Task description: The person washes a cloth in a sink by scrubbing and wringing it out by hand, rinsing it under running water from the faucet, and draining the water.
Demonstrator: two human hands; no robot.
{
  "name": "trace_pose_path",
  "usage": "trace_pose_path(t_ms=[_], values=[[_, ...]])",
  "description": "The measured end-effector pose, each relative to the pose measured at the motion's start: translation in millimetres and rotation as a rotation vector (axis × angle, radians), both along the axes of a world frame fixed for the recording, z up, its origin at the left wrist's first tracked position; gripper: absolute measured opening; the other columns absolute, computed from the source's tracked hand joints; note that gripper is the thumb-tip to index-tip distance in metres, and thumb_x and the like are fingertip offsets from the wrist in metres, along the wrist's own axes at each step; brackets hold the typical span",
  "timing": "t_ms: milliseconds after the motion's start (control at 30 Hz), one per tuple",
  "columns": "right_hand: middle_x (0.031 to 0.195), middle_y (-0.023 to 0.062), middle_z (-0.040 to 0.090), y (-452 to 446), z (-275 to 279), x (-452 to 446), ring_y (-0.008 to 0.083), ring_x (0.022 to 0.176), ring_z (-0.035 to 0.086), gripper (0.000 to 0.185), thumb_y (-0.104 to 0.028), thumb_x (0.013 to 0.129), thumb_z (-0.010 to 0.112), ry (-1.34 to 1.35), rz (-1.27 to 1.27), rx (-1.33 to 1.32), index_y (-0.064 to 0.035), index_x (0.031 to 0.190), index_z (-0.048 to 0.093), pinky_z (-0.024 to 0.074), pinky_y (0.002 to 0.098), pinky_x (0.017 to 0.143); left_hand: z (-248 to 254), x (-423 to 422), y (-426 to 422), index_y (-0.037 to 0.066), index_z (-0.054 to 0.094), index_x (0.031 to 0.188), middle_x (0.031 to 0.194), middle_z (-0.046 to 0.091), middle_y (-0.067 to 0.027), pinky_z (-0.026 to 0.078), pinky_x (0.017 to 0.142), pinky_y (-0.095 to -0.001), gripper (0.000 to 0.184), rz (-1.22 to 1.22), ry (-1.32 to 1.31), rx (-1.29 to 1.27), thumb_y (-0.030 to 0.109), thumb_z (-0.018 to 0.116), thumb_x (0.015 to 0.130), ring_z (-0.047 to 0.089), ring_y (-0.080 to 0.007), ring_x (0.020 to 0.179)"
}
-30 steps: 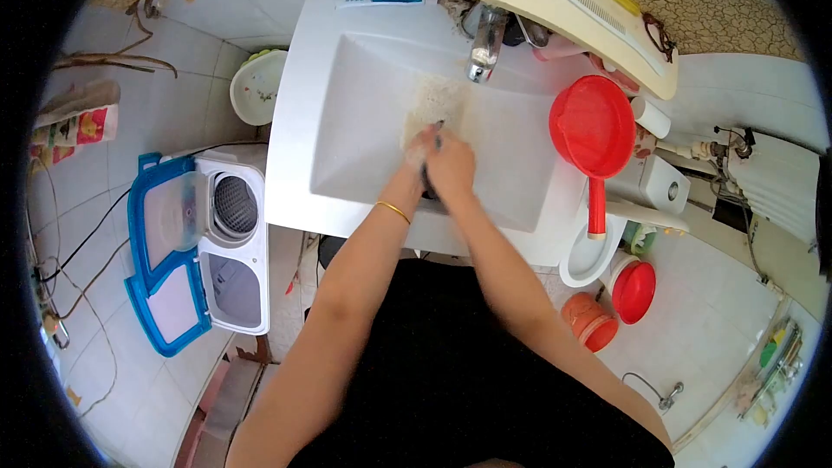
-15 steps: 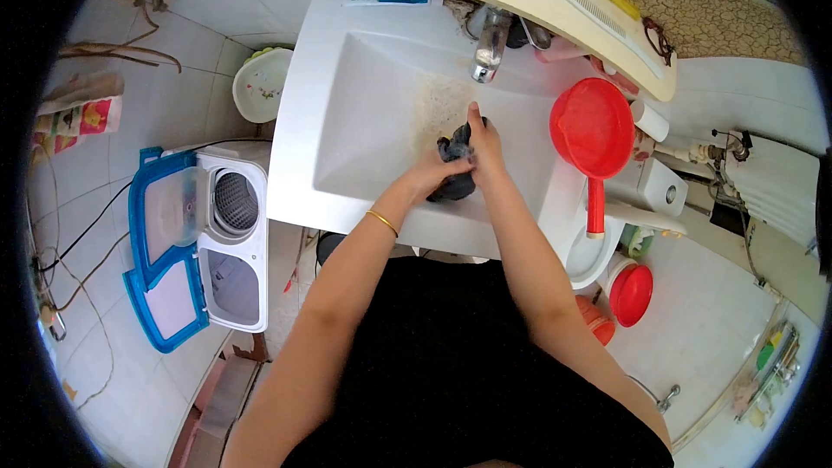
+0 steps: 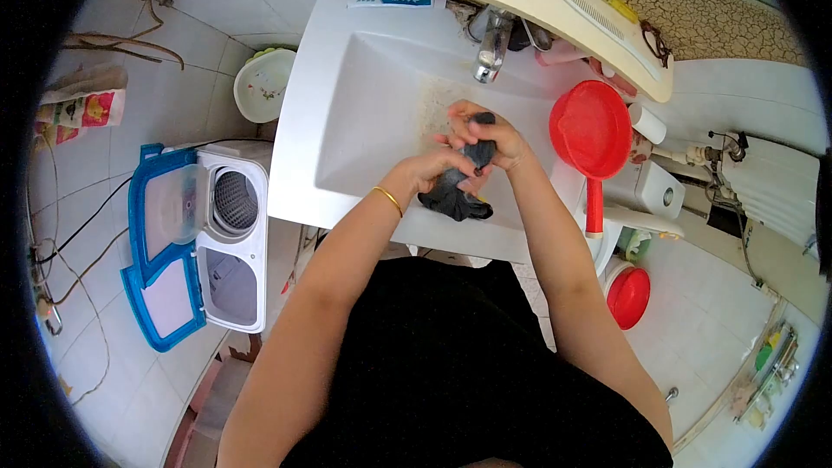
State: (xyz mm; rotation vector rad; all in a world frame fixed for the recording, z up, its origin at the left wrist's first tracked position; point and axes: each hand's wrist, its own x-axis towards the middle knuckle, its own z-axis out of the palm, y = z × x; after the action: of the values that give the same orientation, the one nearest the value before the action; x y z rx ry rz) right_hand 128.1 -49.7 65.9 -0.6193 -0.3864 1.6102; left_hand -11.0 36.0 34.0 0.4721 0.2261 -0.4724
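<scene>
Left hand (image 3: 429, 169) and right hand (image 3: 504, 139) grip dark cloth (image 3: 452, 198) over the sink (image 3: 360, 143); red dipper (image 3: 591, 130) at right; open-lidded washing machine (image 3: 252, 253) at left, near tiled wall (image 3: 195, 91).

Wore a plain black garment (image 3: 433, 364), deep and even in tone, with a soft, slightly wavy outline along its visible front edge. Showed bare arms (image 3: 321, 303), smooth in outline and tapering down to bare hands (image 3: 504, 139). Wore a thin, smooth, gold-coloured bangle (image 3: 388, 199), rounded and lightly gleaming, around the left wrist (image 3: 399, 185)
</scene>
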Motion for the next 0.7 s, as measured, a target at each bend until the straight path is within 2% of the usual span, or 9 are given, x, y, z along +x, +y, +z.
trace_pose_path(t_ms=[67, 100, 200, 367, 467, 567, 667, 700], values=[[0.066, -0.0012, 0.041, 0, -4, 2, 0.0151, 0.068, 0.049, 0.028, -0.034, 0.09, 0.063, -0.048, -0.027, -0.034, -0.0091, 0.094, 0.05, 0.045, 0.0368, 0.092, -3, 2, 3, 0.003, 0.062, 0.091, 0.077, 0.061, -0.0044, 0.046, 0.062, -0.0261, 0.016, -0.053, 0.074, -0.066, 0.012, 0.068, 0.078, 0.057, -0.0137, 0.065], [0.061, -0.0034, 0.035, 2, 0, 1, 0.0132, 0.062, 0.044, 0.03, -0.039, 0.092, 0.061, -0.071, -0.039, -0.05, -0.0117, 0.084, 0.049, 0.0456, 0.0368, 0.089, -3, 3, 3, 0.004, 0.062, 0.088, 0.074, 0.06, -0.0036, 0.044, 0.06, -0.0258, 0.015, -0.06, 0.045, -0.034, 0.014, 0.068, 0.079, 0.056, -0.0132, 0.063], [0.058, -0.0032, 0.034, 7, 15, 0, 0.0126, 0.057, 0.038, 0.045, -0.048, 0.097, 0.051, -0.153, -0.078, -0.254, -0.0154, 0.07, 0.035, 0.0432, 0.0316, 0.074, -3, 5, 1, 0.007, 0.061, 0.081, 0.067, 0.057, -0.0018, 0.04, 0.055, -0.0249, 0.016, -0.087, 0.022, 0.079, 0.02, 0.07, 0.081, 0.052, -0.012, 0.058], [0.056, -0.0025, 0.032, 13, 30, -4, 0.013, 0.053, 0.035, 0.05, -0.054, 0.096, 0.049, -0.279, -0.116, -0.457, -0.0164, 0.065, 0.035, 0.0395, 0.0281, 0.061, 8, 8, -3, 0.009, 0.061, 0.075, 0.065, 0.056, -0.0008, 0.036, 0.052, -0.0248, 0.022, -0.113, 0.109, 0.35, 0.026, 0.074, 0.08, 0.05, -0.0112, 0.056], [0.058, -0.0028, 0.033, 15, 31, -7, 0.012, 0.052, 0.035, 0.049, -0.052, 0.094, 0.053, -0.33, -0.174, -0.551, -0.0165, 0.066, 0.036, 0.0369, 0.027, 0.055, 7, 9, -6, 0.008, 0.062, 0.077, 0.07, 0.058, -0.0018, 0.038, 0.056, -0.0253, 0.022, -0.12, 0.156, 0.412, 0.025, 0.075, 0.078, 0.052, -0.0121, 0.06], [0.062, -0.0035, 0.034, 20, 27, -10, 0.0102, 0.053, 0.036, 0.046, -0.05, 0.093, 0.057, -0.416, -0.283, -0.649, -0.0157, 0.068, 0.039, 0.0342, 0.0257, 0.05, 28, 9, -5, 0.007, 0.063, 0.08, 0.077, 0.06, -0.0031, 0.041, 0.062, -0.0263, 0.021, -0.049, 0.154, 0.566, 0.024, 0.075, 0.077, 0.054, -0.0135, 0.07], [0.065, -0.0042, 0.035, 25, 27, -14, 0.0087, 0.054, 0.035, 0.044, -0.047, 0.092, 0.061, -0.428, -0.352, -0.672, -0.0146, 0.07, 0.041, 0.0318, 0.0246, 0.047, -3, 10, -15, 0.005, 0.063, 0.088, 0.085, 0.061, -0.0041, 0.043, 0.069, -0.0281, 0.025, 0.034, 0.117, 0.702, 0.023, 0.075, 0.076, 0.055, -0.0145, 0.079], [0.066, -0.0044, 0.035, 26, 28, -15, 0.0083, 0.054, 0.035, 0.043, -0.046, 0.092, 0.061, -0.416, -0.366, -0.668, -0.0143, 0.071, 0.042, 0.031, 0.0242, 0.046, 15, 10, -12, 0.005, 0.063, 0.091, 0.086, 0.062, -0.0048, 0.044, 0.071, -0.029, 0.027, 0.02, 0.134, 0.803, 0.024, 0.074, 0.076, 0.055, -0.0151, 0.08]])
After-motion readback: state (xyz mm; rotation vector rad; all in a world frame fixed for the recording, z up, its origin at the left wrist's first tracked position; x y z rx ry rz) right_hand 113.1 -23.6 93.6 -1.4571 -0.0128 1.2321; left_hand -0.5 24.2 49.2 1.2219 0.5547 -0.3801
